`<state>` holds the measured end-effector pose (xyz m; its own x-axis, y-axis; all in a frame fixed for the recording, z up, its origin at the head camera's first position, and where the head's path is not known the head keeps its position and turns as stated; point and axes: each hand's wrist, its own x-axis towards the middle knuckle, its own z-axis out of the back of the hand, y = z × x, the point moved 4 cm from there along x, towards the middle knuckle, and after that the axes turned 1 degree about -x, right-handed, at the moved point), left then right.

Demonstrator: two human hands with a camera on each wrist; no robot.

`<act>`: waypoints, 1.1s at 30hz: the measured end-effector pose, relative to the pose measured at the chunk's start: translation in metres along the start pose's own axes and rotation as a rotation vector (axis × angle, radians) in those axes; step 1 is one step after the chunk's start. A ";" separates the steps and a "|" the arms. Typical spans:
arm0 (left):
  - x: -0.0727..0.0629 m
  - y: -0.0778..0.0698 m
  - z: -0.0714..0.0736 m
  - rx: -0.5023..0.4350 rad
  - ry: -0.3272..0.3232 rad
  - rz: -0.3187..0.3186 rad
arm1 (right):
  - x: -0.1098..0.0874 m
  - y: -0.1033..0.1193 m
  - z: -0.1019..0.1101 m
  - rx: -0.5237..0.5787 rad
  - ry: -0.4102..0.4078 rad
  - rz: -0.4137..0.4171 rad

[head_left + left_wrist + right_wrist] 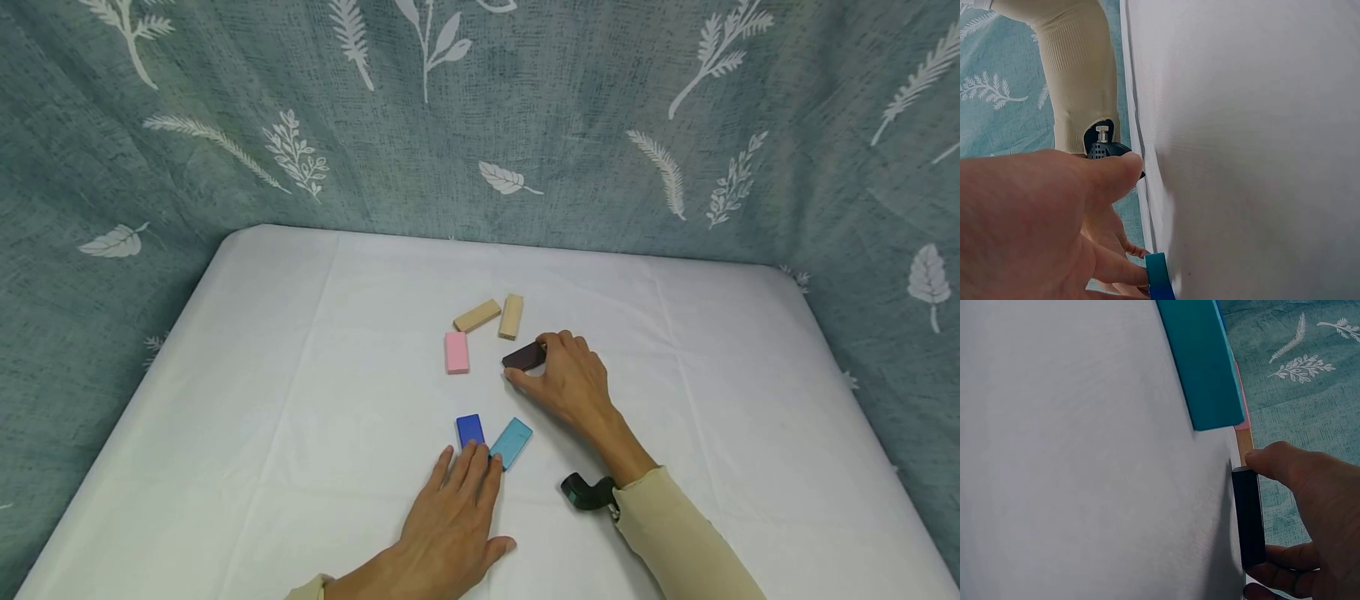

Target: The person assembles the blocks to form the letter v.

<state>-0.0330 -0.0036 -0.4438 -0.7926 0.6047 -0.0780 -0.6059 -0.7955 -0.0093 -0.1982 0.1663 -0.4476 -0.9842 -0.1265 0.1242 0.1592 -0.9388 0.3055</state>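
My right hand pinches a dark brown block lengthwise, thumb at one end and fingers at the other. In the right wrist view this block is low at the white cloth. My left hand lies palm down with straight, spread fingers. Its fingertips reach the near end of a blue block, partly covering it. Right beside them lies a teal block, tilted to the right; whether a finger presses it I cannot tell.
Farther back lie a pink block and two plain wooden blocks, one slanted and one nearly lengthwise. White cloth covers the table. A leaf-patterned green curtain hangs behind. A black wrist camera juts from the right sleeve.
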 end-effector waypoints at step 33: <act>0.000 0.001 0.000 0.005 0.004 -0.005 | -0.018 -0.012 0.019 0.081 0.083 0.022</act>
<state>-0.0339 -0.0042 -0.4434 -0.7896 0.6082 -0.0815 -0.6099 -0.7924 -0.0050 -0.1809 0.1863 -0.4352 -0.9830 -0.1757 0.0538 0.1829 -0.9071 0.3792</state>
